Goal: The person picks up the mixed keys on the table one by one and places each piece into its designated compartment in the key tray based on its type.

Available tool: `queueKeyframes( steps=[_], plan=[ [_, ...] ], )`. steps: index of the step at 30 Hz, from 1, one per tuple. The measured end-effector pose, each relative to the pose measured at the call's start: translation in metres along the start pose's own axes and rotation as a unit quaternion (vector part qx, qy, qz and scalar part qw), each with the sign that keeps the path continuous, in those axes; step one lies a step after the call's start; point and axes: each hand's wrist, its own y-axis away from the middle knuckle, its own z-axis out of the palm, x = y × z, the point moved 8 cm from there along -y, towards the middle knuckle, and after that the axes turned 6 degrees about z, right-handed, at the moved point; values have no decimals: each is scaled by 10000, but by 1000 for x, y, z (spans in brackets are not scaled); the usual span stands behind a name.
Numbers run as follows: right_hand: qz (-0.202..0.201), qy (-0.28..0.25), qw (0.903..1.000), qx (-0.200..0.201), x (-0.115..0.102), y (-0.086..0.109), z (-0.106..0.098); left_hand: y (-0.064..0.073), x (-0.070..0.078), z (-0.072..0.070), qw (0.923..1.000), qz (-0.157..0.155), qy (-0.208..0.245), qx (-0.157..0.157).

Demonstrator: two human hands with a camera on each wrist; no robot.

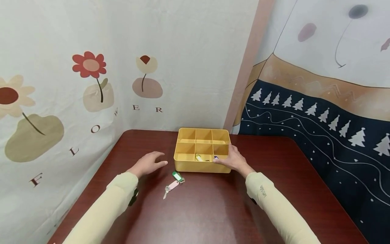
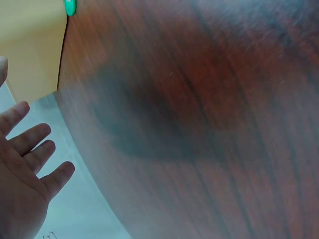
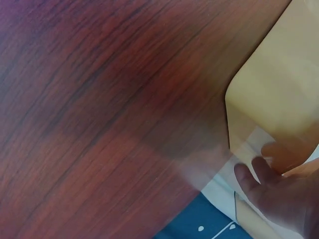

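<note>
A yellow box (image 1: 202,166) with several compartments stands towards the back of the table. My right hand (image 1: 236,158) is at its front right corner, the thumb over the front right compartment and the fingers along the right side; blur hides how firmly they touch. A small blue item (image 1: 216,157) shows by the thumb. A yellow item (image 1: 199,158) lies in the front middle compartment. My left hand (image 1: 148,164) hovers left of the box, fingers spread and holding nothing. In front of the box lie a green key tag (image 1: 177,176) and a pink key tag (image 1: 173,185) with a key (image 1: 166,191).
The dark red wooden table (image 1: 195,217) reaches back to a white curtain (image 1: 182,67) printed with flowers. A dark blue cloth (image 1: 274,122) with white trees hangs along the right side.
</note>
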Motion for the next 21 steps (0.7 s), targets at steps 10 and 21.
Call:
queueKeyframes(
  steps=[10, 21],
  plan=[
    [306, -672, 9969, -277, 6, -2, 2, 14, 7, 12, 9983, 378, 429, 107],
    [19, -1271, 9916, -253, 13, -2, 9, 30, 19, 26, 9897, 864, 1142, -47]
  ],
)
